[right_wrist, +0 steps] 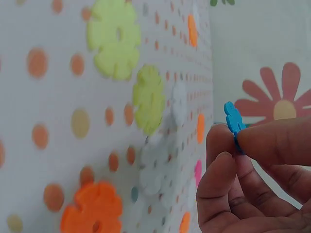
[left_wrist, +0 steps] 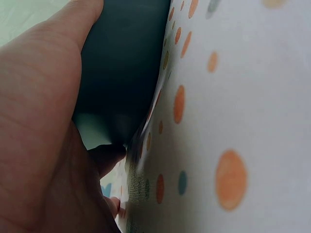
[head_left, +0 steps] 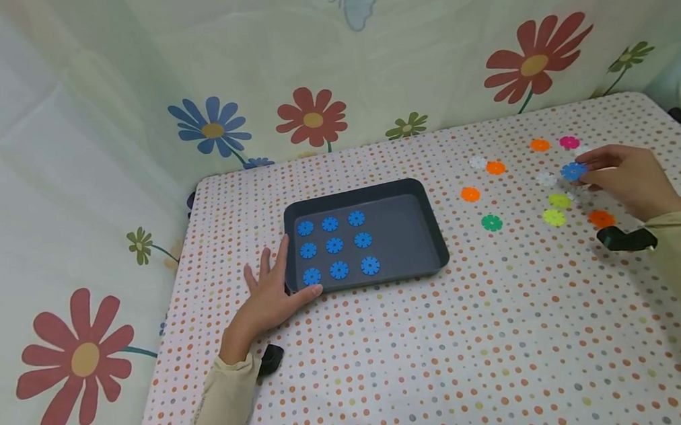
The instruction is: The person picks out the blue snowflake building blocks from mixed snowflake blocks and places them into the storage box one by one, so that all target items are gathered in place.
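Between thumb and fingertips, my right hand (head_left: 632, 177) pinches a blue notched plastic disc (head_left: 573, 171), raised off the table in the right wrist view. Around that hand lie loose flower-shaped discs: yellow (head_left: 554, 218), orange (head_left: 602, 218), pink (head_left: 569, 142) and white ones. My left hand (head_left: 270, 298) rests with spread fingers against the left end of a dark grey tray (head_left: 403, 234). Its thumb lies along the tray's near rim. Inside the tray, blue discs (head_left: 334, 245) stand in three rows of three on the left side.
More discs, including a green one (head_left: 491, 223) and an orange one (head_left: 470, 194), lie between tray and right hand. The table wears a dotted cloth (head_left: 426, 360). A flowered curtain (head_left: 424, 56) hangs behind it. Each wrist carries a black camera mount (head_left: 626, 239).
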`<state>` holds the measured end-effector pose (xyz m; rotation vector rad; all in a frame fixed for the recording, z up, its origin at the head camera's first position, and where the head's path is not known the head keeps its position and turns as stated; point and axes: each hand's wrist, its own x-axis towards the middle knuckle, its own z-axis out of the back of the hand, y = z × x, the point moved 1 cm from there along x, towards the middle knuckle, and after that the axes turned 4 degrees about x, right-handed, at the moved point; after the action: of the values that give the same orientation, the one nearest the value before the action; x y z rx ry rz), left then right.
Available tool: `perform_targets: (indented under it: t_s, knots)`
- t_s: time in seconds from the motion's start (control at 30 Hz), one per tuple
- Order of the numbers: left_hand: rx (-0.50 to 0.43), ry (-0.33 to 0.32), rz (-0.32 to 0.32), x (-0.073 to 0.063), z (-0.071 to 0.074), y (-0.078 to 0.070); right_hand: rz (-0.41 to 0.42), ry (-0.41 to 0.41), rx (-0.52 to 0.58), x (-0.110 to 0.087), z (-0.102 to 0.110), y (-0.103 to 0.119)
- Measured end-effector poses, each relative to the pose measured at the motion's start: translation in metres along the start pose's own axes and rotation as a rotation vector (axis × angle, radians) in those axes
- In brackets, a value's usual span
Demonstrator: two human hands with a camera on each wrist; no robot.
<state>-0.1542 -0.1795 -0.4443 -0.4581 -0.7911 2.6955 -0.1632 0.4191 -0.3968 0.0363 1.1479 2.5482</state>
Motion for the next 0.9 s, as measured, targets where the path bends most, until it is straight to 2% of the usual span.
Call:
perform_targets:
  t_s: [0.33, 0.67, 0.9]
  knots:
    - [-0.017, 0.004, 0.003, -0.003, 0.002, 0.000, 0.043, 0.054, 0.039, -0.006, -0.019, 0.027]
    - [-0.024, -0.008, 0.001, -0.004, 0.000, 0.000, 0.149, 0.114, 0.083, -0.012, -0.043, 0.052]
    - [-0.024, -0.001, -0.014, -0.003, 0.000, 0.001, 0.175, 0.115, 0.077, -0.014, -0.051, 0.062]
